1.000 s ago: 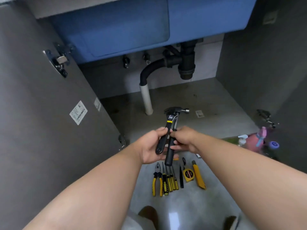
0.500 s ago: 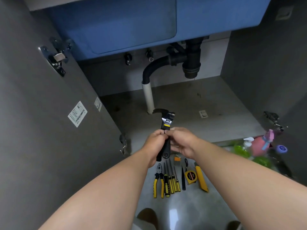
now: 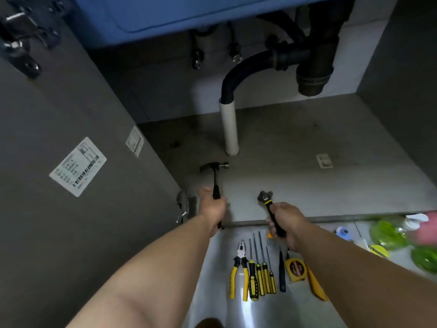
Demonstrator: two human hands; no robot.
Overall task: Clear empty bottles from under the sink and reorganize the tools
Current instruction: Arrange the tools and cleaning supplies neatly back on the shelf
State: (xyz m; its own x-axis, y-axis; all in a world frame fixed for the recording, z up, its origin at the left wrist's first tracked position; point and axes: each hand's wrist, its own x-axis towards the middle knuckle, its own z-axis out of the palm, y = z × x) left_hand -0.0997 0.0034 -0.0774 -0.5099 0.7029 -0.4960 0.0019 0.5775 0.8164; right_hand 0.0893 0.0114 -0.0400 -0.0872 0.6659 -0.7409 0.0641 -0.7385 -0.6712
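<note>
My left hand [image 3: 212, 210] grips the black handle of a claw hammer [image 3: 214, 170], whose head points into the cabinet just above its floor [image 3: 295, 176]. My right hand [image 3: 286, 220] holds a black adjustable wrench [image 3: 266, 199] with a yellow band, jaws pointing away from me. On the shiny floor in front of the cabinet lie yellow-handled pliers [image 3: 239, 268], several screwdrivers [image 3: 261, 271], a yellow tape measure [image 3: 295, 268] and a yellow utility knife [image 3: 315, 286], side by side. Blurred green and pink bottles [image 3: 392, 234] lie at the right edge.
A white drain pipe [image 3: 229, 127] rises from the cabinet floor to a black trap [image 3: 312, 67] under the blue sink basin [image 3: 189, 13]. The open left door [image 3: 59, 185] carries a barcode sticker and hinges. The right cabinet wall [image 3: 406, 79] closes that side.
Both tools were held together in front of me; now my hands have separated, the left taking the hammer left and the right keeping the wrench. The view has moved closer to the cabinet.
</note>
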